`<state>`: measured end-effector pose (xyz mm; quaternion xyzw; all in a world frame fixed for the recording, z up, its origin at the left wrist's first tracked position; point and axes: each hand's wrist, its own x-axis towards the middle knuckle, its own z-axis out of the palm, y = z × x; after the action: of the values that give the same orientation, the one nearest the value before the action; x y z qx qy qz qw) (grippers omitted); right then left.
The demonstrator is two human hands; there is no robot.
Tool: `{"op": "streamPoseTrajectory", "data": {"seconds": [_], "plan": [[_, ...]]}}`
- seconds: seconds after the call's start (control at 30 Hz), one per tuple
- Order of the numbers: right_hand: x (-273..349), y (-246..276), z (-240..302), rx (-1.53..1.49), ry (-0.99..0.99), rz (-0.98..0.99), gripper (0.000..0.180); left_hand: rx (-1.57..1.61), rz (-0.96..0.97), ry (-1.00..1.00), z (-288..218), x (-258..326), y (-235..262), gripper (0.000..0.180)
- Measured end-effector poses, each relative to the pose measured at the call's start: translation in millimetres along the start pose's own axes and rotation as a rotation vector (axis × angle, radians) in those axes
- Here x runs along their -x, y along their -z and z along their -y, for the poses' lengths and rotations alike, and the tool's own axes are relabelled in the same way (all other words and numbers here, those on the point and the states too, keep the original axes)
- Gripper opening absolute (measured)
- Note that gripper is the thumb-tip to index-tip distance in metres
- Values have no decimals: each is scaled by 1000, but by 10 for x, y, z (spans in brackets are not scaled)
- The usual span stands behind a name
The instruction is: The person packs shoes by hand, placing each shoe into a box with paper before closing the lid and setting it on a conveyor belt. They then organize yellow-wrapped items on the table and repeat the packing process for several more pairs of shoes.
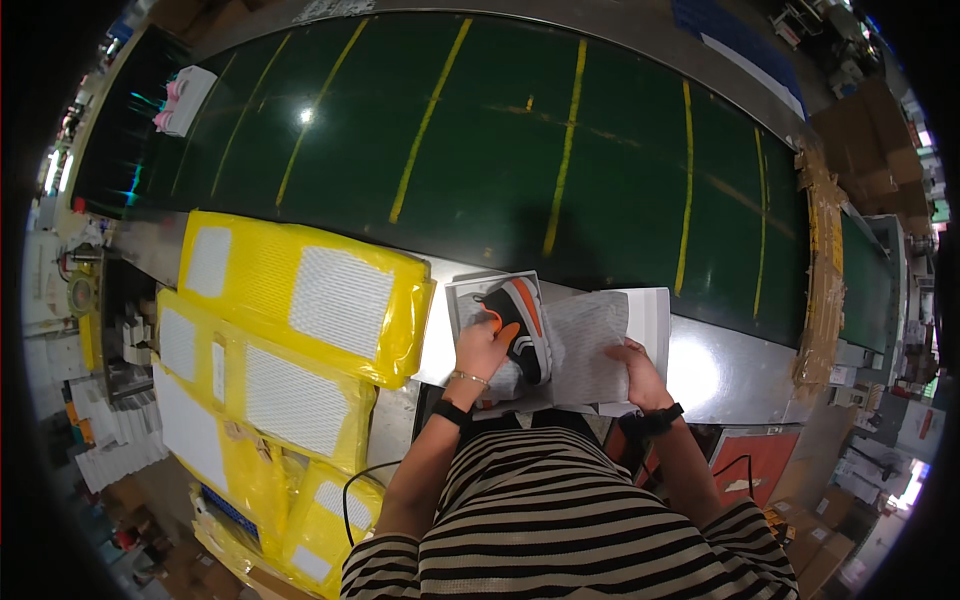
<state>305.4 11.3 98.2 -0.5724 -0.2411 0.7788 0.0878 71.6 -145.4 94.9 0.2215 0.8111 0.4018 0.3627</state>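
A black, orange and white sports shoe (528, 340) lies tilted over the left half of an open light-coloured shoebox (461, 290). My left hand (482, 350) is closed on the shoe's near left side, its thumb near the orange lining. Grey-white wrapping paper (580, 345) spreads to the right, covering much of the box's other half. At the paper's right edge, my right hand (642, 374) pinches it between thumb and fingers. Beyond that hand shows the white box lid (650, 312). More crumpled paper sits under the shoe, and whatever lies beneath is hidden.
Beyond the metal ledge (735, 370) runs a green conveyor belt (480, 140) with yellow cross lines. A white box with pink items (187, 100) rests at its far left. Yellow-wrapped packs (270, 290) are stacked on my left. An orange-red box (757, 460) stands at near right.
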Motion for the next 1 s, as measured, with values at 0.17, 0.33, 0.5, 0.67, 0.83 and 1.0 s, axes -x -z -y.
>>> {"op": "streamPoseTrajectory", "data": {"seconds": [0.17,0.33,0.5,0.67,0.83,1.0], "plan": [[483,-570,120,142,167,426,19,-313,-20,-270,-13,-185,-65,28],[396,-732,-97,414,350,603,15,-186,-24,-176,128,-211,-98,27],[202,-605,16,751,694,279,24,-63,-171,-101,125,-117,165,35],[-70,-977,-42,400,627,329,50,-413,-582,-193,165,-267,97,74],[-102,-1372,-122,1402,1182,313,51,-254,-333,115,281,-353,76,100],[-186,-1363,-254,1816,1237,222,40,-394,-312,98,377,-254,20,89]]}}
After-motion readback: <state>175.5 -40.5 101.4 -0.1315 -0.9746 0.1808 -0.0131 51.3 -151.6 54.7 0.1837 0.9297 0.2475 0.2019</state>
